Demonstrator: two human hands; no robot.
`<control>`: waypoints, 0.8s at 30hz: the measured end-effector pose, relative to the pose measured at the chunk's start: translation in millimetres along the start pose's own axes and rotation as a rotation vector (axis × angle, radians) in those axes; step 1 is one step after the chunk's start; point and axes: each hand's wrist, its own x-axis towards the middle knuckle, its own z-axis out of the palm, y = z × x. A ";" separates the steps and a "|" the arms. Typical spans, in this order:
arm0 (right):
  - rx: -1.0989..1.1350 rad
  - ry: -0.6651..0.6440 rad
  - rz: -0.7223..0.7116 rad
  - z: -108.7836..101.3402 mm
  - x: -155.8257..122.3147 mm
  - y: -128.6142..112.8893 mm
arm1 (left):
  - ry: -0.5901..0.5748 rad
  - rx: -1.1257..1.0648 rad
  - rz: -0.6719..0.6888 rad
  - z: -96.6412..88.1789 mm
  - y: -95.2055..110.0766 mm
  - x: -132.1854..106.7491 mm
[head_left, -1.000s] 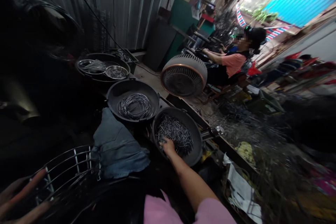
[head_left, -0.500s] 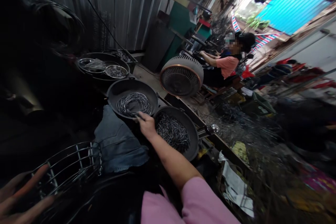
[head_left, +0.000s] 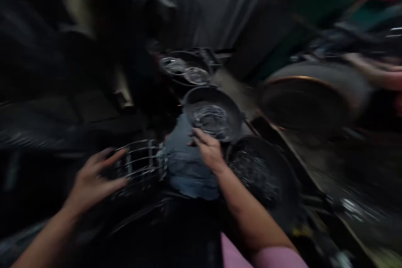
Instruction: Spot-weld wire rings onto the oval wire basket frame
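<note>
Head view: left hand [head_left: 94, 176] on the wire basket [head_left: 141, 161], right hand [head_left: 209, 150] near the wire rings [head_left: 210, 119].
The left hand grips the left end of the wire basket, fingers and thumb spread to both sides, probably to keep this open frame steady. The right hand is above the blue cloth [head_left: 188, 169], by the near rim of the round pan [head_left: 230, 106] in which the wire rings lie; its fingers are bent, but blur is strong and I cannot tell if they hold something. The second pan [head_left: 292, 182], with short metal pieces [head_left: 254, 176], is beside the right forearm, so both pans seem placed for easy reach.
</note>
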 end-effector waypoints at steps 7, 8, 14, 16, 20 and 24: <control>-0.281 -0.443 -0.221 27.4 -3.5 -45.4 | 0.249 0.029 0.089 -17.6 6.1 21.5; -0.329 -0.502 -0.253 34.8 -5.4 -54.3 | 0.265 0.036 0.101 -17.1 5.3 21.7; -0.359 -0.962 -0.196 83.8 9.2 -84.7 | 0.248 0.045 0.152 -12.8 -0.7 12.7; -0.338 -0.996 -0.115 99.4 18.2 -81.8 | 0.225 0.057 0.139 -12.5 1.6 10.4; -0.554 -0.957 -0.169 117.9 19.3 -76.2 | 0.158 0.093 0.135 -12.1 7.1 7.4; -1.031 -0.855 -0.374 119.4 4.2 -81.3 | 0.167 0.099 0.120 -13.6 4.1 9.3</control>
